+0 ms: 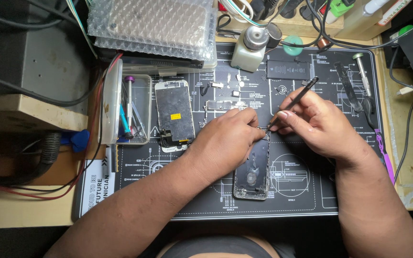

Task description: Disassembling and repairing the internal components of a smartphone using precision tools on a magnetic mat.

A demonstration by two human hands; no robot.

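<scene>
Hands working mid-mat — left hand (228, 138) pinning down the opened phone housing (253, 173) near the mat's (307, 200) front edge, right hand (317, 125) pinching a thin black spudger (296, 100), tip touching the housing's top edge — detached screen (174, 114) lying toward the left edge

**The count on the mat**

Two hands: left hand (225, 138), right hand (319, 124). One black spudger (296, 99). One phone housing (253, 172), one detached screen (174, 113), one battery (288, 69), one white bottle (250, 48), one clear tray (129, 109).
</scene>
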